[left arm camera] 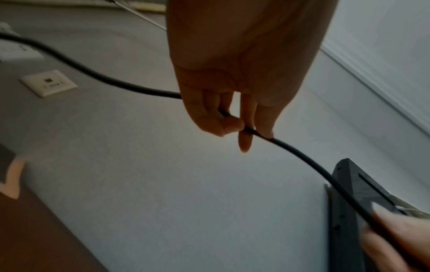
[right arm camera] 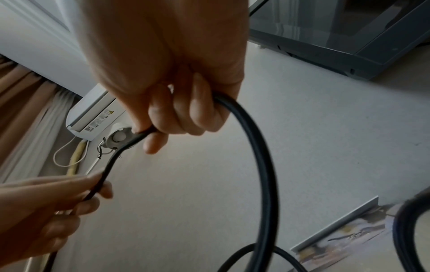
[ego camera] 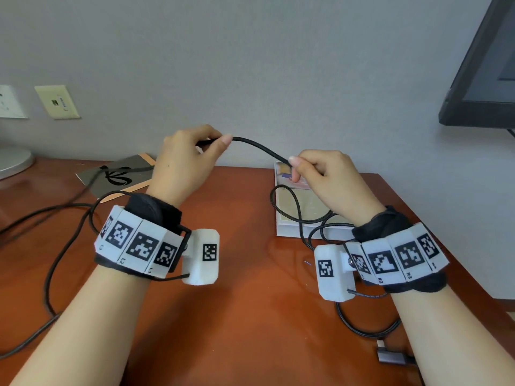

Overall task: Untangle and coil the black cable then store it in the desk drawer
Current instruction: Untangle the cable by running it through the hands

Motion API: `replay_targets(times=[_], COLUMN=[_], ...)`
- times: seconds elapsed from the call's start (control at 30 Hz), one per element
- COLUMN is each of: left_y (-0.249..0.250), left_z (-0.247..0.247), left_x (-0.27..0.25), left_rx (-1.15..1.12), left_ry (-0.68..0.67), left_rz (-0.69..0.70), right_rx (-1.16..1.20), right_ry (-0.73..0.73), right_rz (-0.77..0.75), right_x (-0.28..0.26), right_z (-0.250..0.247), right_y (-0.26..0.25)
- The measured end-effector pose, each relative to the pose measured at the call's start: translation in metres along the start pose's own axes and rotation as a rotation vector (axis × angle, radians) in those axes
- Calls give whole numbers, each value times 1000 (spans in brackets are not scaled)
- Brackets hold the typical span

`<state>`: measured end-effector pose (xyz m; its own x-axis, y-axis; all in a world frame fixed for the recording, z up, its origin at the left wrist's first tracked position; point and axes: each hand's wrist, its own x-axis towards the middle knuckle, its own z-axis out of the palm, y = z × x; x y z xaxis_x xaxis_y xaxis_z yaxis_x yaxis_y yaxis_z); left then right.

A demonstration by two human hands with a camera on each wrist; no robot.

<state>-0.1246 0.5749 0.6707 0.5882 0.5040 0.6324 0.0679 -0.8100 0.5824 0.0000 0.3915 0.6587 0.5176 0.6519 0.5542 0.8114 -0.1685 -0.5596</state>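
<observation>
A black cable [ego camera: 259, 148] spans the gap between my two raised hands above the brown desk [ego camera: 245, 316]. My left hand [ego camera: 211, 142] pinches it between thumb and fingers, as the left wrist view shows of the left hand [left arm camera: 235, 127] on the cable [left arm camera: 302, 158]. My right hand [ego camera: 296, 165] grips the other side with curled fingers. In the right wrist view the right hand [right arm camera: 163, 128] holds the cable [right arm camera: 263, 165], which loops down from the fist. More of it lies in loops [ego camera: 292, 215] over a book and trails left [ego camera: 55, 246] across the desk.
A white book [ego camera: 295, 227] lies on the desk under the right hand. A dark booklet [ego camera: 122, 176] rests at the back left. A monitor [ego camera: 485, 65] stands at the right. A grey plug [ego camera: 390, 356] lies near the front right. Wall plates [ego camera: 57, 101] sit at the left.
</observation>
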Motion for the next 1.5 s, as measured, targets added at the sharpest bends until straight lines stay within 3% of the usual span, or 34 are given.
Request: replay_targets(times=[0.2, 0.37, 0.6, 0.8, 1.07, 1.2, 1.5], left_y=[13, 4, 2, 16, 1, -5, 18], left_z=[10, 13, 13, 26, 6, 2, 22], left_x=[-6, -4, -4, -11, 0, 2, -10], left_rx=[25, 222, 249, 148, 176, 199, 76], left_ry=[-55, 35, 91, -81, -3, 11, -181], left_rz=[100, 85, 71, 177, 111, 58, 106], right_rx=[-52, -20, -4, 87, 247, 198, 160], right_ry=[-29, -49, 13, 23, -74, -80, -26], right_rz=[31, 59, 35, 20, 83, 73, 24], right_x=[0, -1, 0, 1, -1, -1, -1], right_z=[1, 0, 1, 7, 0, 4, 6], right_y=[4, 1, 3, 0, -4, -3, -4])
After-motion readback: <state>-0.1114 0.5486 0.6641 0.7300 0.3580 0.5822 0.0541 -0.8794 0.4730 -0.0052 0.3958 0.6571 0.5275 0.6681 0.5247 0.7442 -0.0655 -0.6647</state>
